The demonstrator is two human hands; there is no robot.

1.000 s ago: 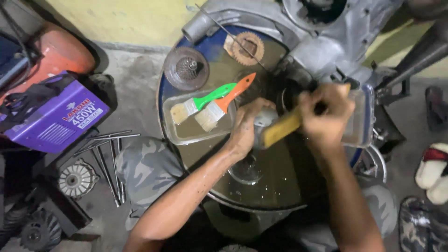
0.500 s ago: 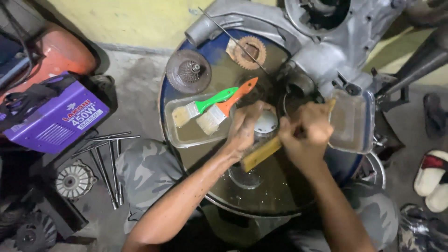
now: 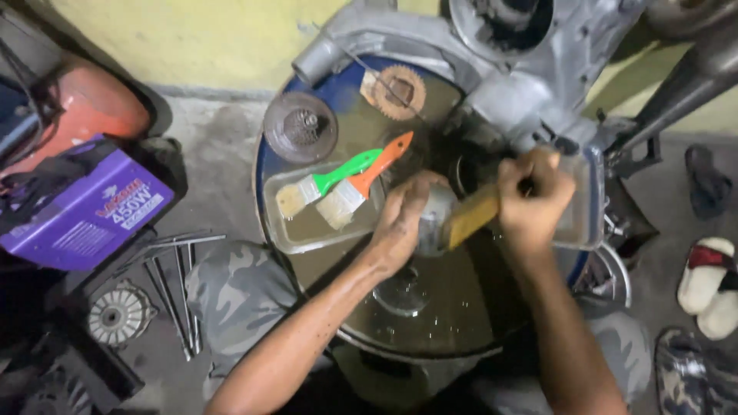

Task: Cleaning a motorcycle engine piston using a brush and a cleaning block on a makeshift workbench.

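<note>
middle of the frame, left hand [image 3: 403,223] is wrapped around a small round metal part [image 3: 434,219], holding it over the oily drum top [image 3: 430,323]. right hand [image 3: 534,200] is closed tight on a yellow-handled brush [image 3: 470,217] whose end touches that part. just left of them a clear tray [image 3: 288,234] holds a green-handled brush [image 3: 327,183] and an orange-handled brush [image 3: 365,180] side by side. grey engine casing [image 3: 530,69] sits at the upper right, purple box [image 3: 84,211] on the floor far left.
</note>
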